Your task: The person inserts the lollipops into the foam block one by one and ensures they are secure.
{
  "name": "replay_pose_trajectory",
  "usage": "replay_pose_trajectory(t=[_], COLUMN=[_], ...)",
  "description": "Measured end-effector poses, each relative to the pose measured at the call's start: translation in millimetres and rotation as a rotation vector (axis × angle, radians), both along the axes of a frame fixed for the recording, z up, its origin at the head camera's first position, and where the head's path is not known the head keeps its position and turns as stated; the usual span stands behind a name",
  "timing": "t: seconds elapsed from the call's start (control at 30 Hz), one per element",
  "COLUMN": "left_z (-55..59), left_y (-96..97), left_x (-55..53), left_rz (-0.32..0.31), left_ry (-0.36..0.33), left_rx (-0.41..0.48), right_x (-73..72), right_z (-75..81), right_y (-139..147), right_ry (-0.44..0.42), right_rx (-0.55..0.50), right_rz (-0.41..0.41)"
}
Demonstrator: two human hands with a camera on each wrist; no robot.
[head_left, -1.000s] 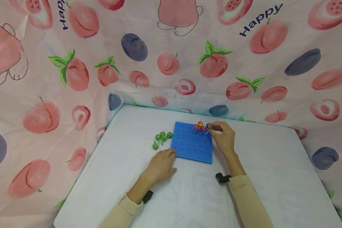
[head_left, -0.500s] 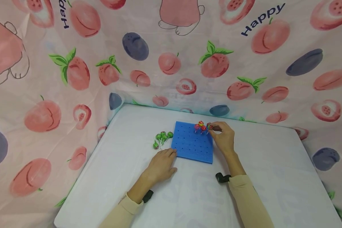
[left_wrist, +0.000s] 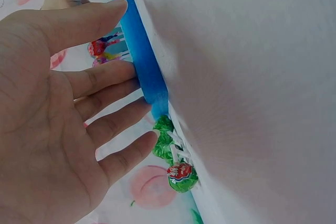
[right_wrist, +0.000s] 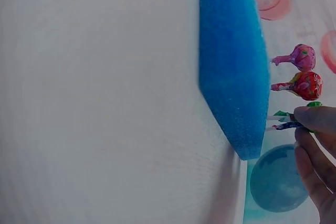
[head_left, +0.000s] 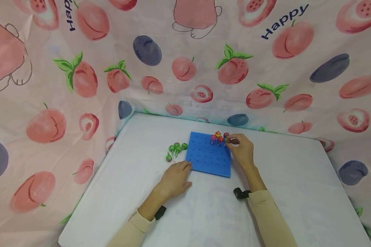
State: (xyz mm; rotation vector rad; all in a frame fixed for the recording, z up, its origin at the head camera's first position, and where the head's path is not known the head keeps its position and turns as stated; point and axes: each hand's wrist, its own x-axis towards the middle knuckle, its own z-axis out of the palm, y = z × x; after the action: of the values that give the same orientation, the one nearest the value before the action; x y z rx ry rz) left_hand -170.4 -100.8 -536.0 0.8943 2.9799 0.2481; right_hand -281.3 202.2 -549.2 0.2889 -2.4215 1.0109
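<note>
My right hand [head_left: 243,151] pinches a green-wrapped lollipop [right_wrist: 314,104] between thumb and fingers at the back right of the blue perforated board [head_left: 207,157]. In the right wrist view its white stick points at the board's face. Close beside it stands a dark-wrapped lollipop [head_left: 226,134]. To their left, several upright lollipops include a red one [head_left: 221,139] and a pink one [right_wrist: 303,57]. My left hand [head_left: 174,180], fingers extended, touches the board's front left corner. Near those fingertips a pile of green lollipops [head_left: 177,149] lies on the table.
The white table [head_left: 204,209] ends at a fruit-printed cloth [head_left: 182,96] hung at the back and sides. Most of the board's holes, toward its front and left, show uncovered. A black camera mount [head_left: 241,193] sits under the right wrist.
My right hand has shifted slightly toward the front of the board. The dark-wrapped lollipop now shows behind the pinched green one. The left hand stays still.
</note>
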Motion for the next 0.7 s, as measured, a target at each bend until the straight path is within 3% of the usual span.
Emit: replay_pose_trajectory(t=[0.37, 0.57, 0.7], left_z=[-1.9, -1.5, 0.2], left_y=[0.9, 1.9, 1.9], left_x=[0.4, 0.1, 0.3], left_rz=[-0.001, 0.001, 0.004], left_ry=[-0.007, -0.010, -0.007], left_rx=[0.015, 0.015, 0.016], right_x=[9.9, 21.7, 29.8], right_z=[8.7, 15.0, 17.2], right_y=[8, 16, 22], right_ry=[-0.038, -0.063, -0.125], right_rx=[0.025, -0.041, -0.096], right_rz=[0.032, 0.012, 0.007])
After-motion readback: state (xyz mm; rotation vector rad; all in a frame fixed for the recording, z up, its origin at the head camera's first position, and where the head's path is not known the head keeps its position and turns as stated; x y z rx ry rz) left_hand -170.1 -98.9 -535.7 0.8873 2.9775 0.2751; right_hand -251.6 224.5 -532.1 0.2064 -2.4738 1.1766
